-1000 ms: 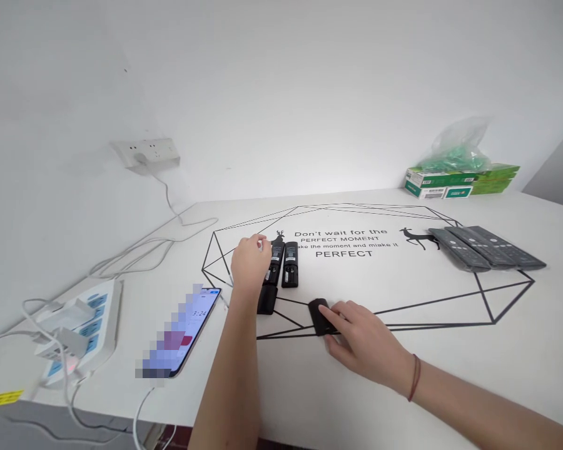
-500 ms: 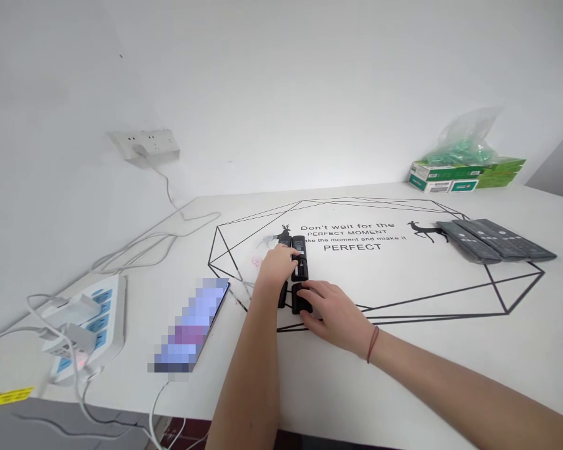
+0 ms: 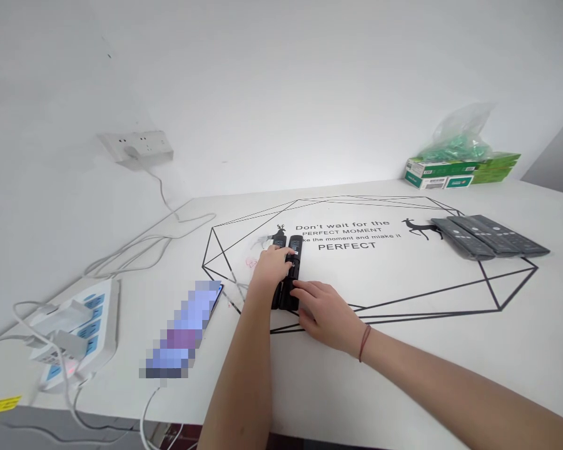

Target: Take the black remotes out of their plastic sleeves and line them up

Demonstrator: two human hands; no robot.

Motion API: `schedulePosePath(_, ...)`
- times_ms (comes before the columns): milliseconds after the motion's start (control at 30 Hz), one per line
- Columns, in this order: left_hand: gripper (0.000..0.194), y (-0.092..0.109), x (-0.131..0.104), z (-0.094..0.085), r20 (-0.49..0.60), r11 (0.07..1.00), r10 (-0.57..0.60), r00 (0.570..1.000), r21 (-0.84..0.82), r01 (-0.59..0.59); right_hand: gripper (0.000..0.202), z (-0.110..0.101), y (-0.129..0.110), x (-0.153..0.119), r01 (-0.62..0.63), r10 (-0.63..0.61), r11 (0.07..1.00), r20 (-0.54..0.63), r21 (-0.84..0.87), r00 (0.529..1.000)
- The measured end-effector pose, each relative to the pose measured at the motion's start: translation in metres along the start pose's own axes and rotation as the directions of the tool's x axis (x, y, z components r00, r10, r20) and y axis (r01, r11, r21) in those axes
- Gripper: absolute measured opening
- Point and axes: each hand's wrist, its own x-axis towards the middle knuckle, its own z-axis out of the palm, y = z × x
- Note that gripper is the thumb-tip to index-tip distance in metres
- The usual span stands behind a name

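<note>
Two slim black remotes lie side by side on the white table, backs up. My left hand (image 3: 271,267) is over the left remote (image 3: 279,240), its fingers curled round the upper part of the right remote (image 3: 295,246). At the lower end of that right remote, my right hand (image 3: 326,310) grips its black battery cover (image 3: 288,295) between thumb and fingers. The cover now sits against the remote's body. My left hand hides much of the left remote.
A phone (image 3: 187,331) with a cable lies to the left, beside a white power strip (image 3: 106,325) with plugs. Several wrapped remotes (image 3: 490,237) lie at the right. Green-and-white boxes (image 3: 441,172) under a plastic bag (image 3: 464,134) stand at the back right.
The battery cover has slid up with my right hand, closing the gap to the right remote's body. My left hand stays on the remotes. The whole view has shifted slightly.
</note>
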Motion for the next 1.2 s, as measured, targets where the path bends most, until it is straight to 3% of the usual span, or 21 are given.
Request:
schedulePosePath(400, 0.040, 0.001, 0.005, 0.001, -0.022, 0.999, 0.040, 0.999, 0.026, -0.040, 0.035, -0.003, 0.005, 0.003, -0.003, 0.006, 0.999, -0.054, 0.047, 0.999)
schedulePosePath(500, 0.043, 0.002, 0.009, 0.005, -0.068, 0.998, 0.018, 0.997, 0.058, -0.014, 0.031, -0.023, 0.028, 0.000, -0.082, 0.080, 0.997, -0.131, -0.009, 0.988)
schedulePosePath(567, 0.045, 0.005, 0.010, 0.007, -0.154, 0.996, 0.042, 0.987, 0.085, -0.030, 0.025, -0.048, 0.058, -0.010, -0.194, 0.178, 0.978, -0.194, -0.069, 0.965)
schedulePosePath(667, 0.045, 0.015, 0.011, 0.012, -0.242, 0.990, 0.127, 0.962, 0.091, -0.108, 0.024, -0.095, 0.119, -0.042, -0.437, 0.370, 0.887, -0.337, -0.148, 0.866)
schedulePosePath(767, 0.043, 0.026, 0.011, 0.020, -0.274, 0.965, 0.260, 0.926, 0.094, -0.243, 0.032, -0.135, 0.173, -0.076, -0.684, 0.544, 0.710, -0.486, -0.167, 0.684)
schedulePosePath(833, 0.041, 0.033, 0.011, 0.025, -0.276, 0.938, 0.346, 0.896, 0.085, -0.336, 0.037, -0.150, 0.196, -0.090, -0.795, 0.623, 0.590, -0.545, -0.144, 0.561)
schedulePosePath(900, 0.039, 0.041, 0.008, 0.030, -0.267, 0.914, 0.400, 0.877, 0.049, -0.402, 0.037, -0.154, 0.207, -0.095, -0.851, 0.676, 0.512, -0.557, -0.114, 0.482)
schedulePosePath(1100, 0.030, 0.079, -0.015, 0.040, -0.282, 0.831, 0.471, 0.836, -0.176, -0.528, 0.014, -0.158, 0.208, -0.089, -0.858, 0.787, 0.500, -0.476, 0.118, 0.393)
schedulePosePath(1200, 0.028, 0.111, -0.023, 0.050, -0.207, 0.802, 0.364, 0.908, -0.427, -0.419, 0.015, -0.164, 0.202, -0.088, -0.790, 0.855, 0.492, -0.377, 0.367, 0.357)
